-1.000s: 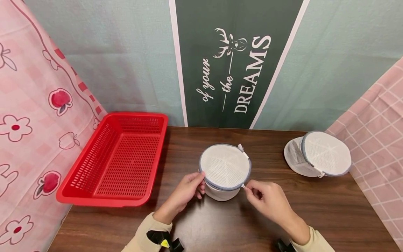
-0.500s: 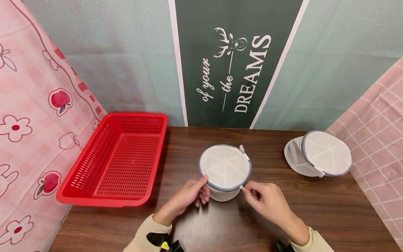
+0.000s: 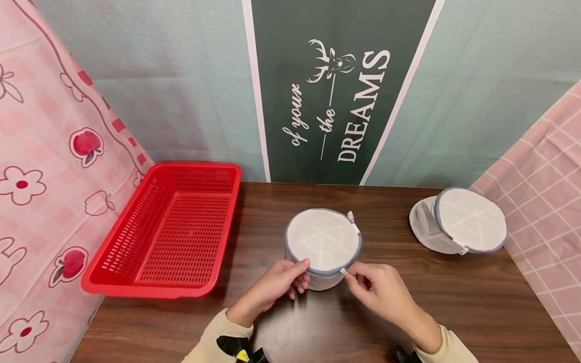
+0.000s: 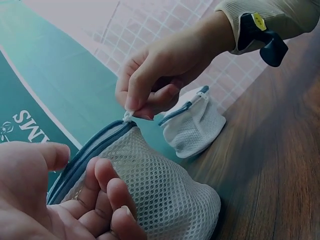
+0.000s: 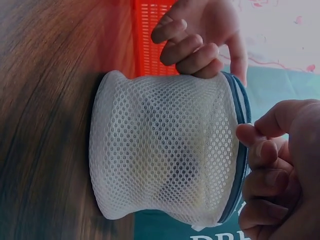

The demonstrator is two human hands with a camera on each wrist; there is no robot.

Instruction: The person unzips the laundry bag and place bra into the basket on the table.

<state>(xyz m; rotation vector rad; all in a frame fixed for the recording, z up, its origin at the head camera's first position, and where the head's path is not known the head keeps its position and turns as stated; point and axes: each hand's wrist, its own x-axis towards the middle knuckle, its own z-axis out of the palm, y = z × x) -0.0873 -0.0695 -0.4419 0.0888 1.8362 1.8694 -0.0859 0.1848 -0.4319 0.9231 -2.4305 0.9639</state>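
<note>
Dark brown wood-grain tabletop [image 3: 299, 327], set against a grey-green cloth backdrop [image 3: 181, 91] with a dark green panel [image 3: 283, 55] lettered "of your the DREAMS" plus a deer head. Pink fruit-and-flower cloth [image 3: 43, 217] at left, pink grid cloth [image 3: 540, 227] at right. Red perforated plastic basket [image 3: 145, 291] on the table's left side, well apart from the bag being handled.

White cylindrical mesh laundry bag [image 3: 323, 239] stands upright mid-table, round top facing up, blue-grey zip rim [image 3: 320, 274] around it. Darker and yellowish patches show through the mesh in the right wrist view; cannot tell what they are.

Left hand [image 3: 277, 283] at the bag's near left: thumb over the top edge, other fingers loosely bent against the mesh side, rim between them, so a light hold; firmness can't be told. Right hand [image 3: 383, 292] pinches the white zipper pull [image 4: 128, 115] at the near right of the rim, thumb and index finger closed on it, remaining fingers folded in.

Second mesh bag [image 3: 472, 222] sits at far right near the grid cloth, same blue-grey edging, top tilted. Cream sleeves [image 3: 218, 333] on both arms, black wrist straps [image 3: 232, 345] at the cuffs.
</note>
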